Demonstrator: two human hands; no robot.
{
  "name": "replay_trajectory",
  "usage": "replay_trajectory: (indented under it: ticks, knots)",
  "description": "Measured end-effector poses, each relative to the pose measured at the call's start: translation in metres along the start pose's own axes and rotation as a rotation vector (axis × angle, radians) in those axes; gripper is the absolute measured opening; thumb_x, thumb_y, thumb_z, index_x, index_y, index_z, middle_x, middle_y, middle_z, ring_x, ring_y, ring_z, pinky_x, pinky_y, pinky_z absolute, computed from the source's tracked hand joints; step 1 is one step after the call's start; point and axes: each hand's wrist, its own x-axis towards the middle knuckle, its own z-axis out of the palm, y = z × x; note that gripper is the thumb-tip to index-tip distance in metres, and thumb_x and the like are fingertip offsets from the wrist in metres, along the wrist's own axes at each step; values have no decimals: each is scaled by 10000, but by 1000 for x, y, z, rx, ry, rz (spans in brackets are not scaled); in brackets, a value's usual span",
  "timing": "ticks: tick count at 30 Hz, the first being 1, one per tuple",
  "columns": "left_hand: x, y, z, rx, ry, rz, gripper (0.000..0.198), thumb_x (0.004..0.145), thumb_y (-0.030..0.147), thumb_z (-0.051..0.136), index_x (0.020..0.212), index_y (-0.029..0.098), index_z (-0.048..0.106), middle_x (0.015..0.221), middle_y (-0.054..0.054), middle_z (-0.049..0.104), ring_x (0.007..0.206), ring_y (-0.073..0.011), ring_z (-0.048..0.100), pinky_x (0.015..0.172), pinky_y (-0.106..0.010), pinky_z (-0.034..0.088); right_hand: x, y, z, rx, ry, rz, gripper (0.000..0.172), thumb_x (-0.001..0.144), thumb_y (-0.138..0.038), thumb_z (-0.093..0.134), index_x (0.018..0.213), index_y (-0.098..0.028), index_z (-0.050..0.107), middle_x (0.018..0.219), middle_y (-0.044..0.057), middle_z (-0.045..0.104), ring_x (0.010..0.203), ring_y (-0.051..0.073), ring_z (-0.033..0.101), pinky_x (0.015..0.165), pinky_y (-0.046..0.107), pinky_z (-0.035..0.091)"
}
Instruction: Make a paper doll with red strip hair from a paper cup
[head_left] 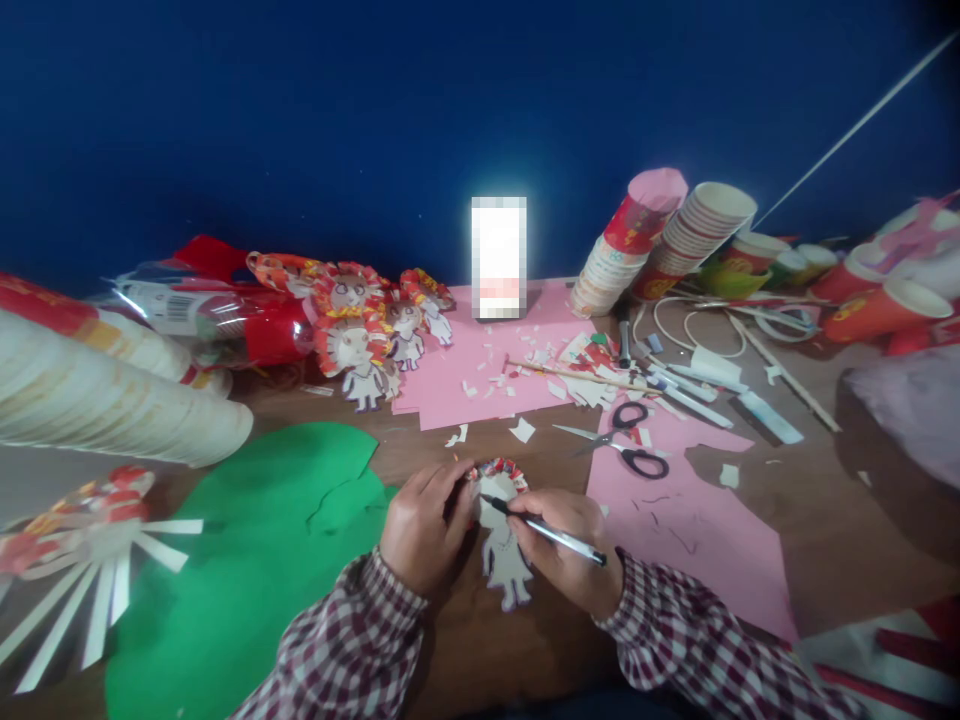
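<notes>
A white paper figure [508, 565] with a curled red and white fringe round its head lies on the brown table in front of me. My left hand [429, 522] is closed on the left edge of its head. In my right hand [564, 550] is a black and silver pen [566, 538], its tip at the figure's head. Black-handled scissors [619, 440] lie open beyond my right hand, partly on pink paper [697, 540]. Part of the figure's head is hidden by my fingers.
Green paper [247, 570] lies at the left, near stacked paper cups [120, 400]. Finished-looking paper figures [354, 350] stand at the back left. Scraps cover pink paper [450, 385] before a bright blurred rectangle [499, 255]. Leaning cup stacks [630, 240] and tools fill the back right.
</notes>
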Motion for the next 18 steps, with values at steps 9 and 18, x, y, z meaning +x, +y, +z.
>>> replay_trajectory:
  ticks: [9,18]
  knots:
    - [0,0,0,7,-11,-5,247,811,234,449,1026,192,563,946,-67,620,874,-182,559,800,-323,446,0,0,-1,25,-10,-10,102,787,-205,514,876,-195,562,762,26,626,694,137,584,645,251,447]
    - [0,0,0,12,-12,-9,248,806,230,457,1026,190,565,959,-62,619,889,-178,554,811,-315,440,1,-2,-1,16,3,-14,88,781,-204,520,856,-191,565,739,17,623,679,130,583,634,241,439]
